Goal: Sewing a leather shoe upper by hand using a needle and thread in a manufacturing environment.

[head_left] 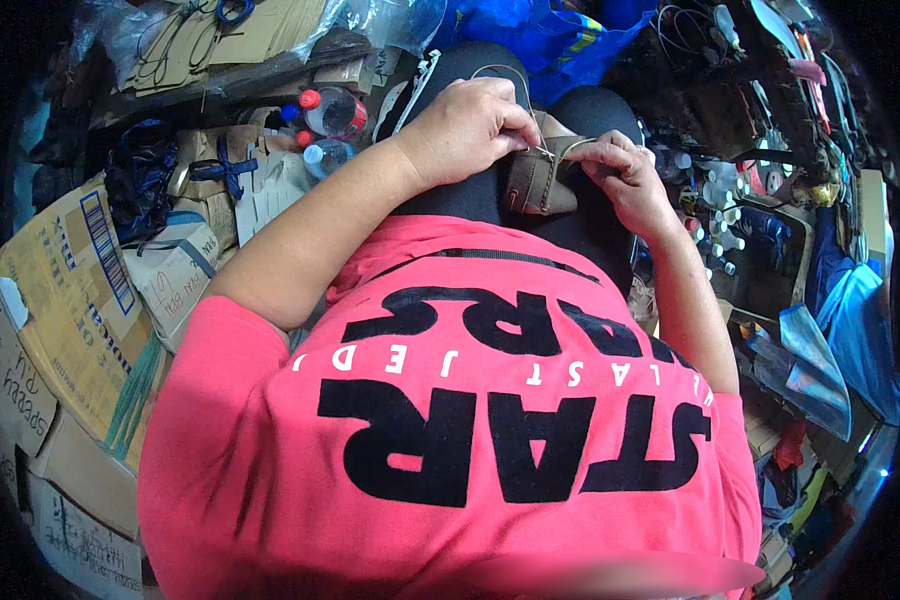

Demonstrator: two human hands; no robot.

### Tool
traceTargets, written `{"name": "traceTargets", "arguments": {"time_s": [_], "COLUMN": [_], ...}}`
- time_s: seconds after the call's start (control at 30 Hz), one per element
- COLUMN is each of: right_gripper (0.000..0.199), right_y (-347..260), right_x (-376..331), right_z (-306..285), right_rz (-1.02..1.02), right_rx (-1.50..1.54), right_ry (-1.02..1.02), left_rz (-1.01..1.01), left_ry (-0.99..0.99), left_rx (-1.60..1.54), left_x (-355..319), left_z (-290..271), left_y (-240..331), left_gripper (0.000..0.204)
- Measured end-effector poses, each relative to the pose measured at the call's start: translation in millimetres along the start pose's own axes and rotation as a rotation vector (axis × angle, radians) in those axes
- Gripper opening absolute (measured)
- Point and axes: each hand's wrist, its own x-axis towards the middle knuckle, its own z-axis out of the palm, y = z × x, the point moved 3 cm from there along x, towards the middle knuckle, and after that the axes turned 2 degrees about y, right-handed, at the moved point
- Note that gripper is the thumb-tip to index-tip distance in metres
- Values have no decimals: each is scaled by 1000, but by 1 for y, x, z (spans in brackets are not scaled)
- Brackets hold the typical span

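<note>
A brown leather shoe upper (544, 188) with stitching along its seam rests on my lap, between my dark-trousered thighs. My left hand (470, 128) reaches in from the left, with thumb and fingers pinched on a thin pale cord at the upper's top edge. Part of this cord (518, 76) loops up beyond the left fingers. On the other side, my right hand (622, 172) pinches a light strand of cord that runs to the same seam. Whether a needle is among the fingertips is too small to tell.
Plastic bottles (332, 112) with red and blue caps lie left of my legs. Cardboard boxes (65, 290) are stacked at the left. A blue plastic bag (540, 45) lies ahead. Several small bottles (720, 215) crowd the right side, near blue cloth (858, 330).
</note>
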Motion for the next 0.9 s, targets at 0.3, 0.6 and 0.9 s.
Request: {"name": "traceTargets", "arguments": {"time_s": [0.3,0.6,0.9], "right_gripper": [26,31,31], "right_y": [3,2,2], "right_x": [1,2,4], "right_z": [-1,-1,2], "right_rz": [-14,-31,-34], "right_rx": [-6,74,88], "right_ry": [9,-14,13], "left_rz": [27,180,32], "left_ry": [-17,-2,-95], "left_rx": [-8,74,137], "left_x": [2,6,-2], "left_z": [-1,11,2], "left_y": [0,9,-16], "left_gripper": [12,9,17]}}
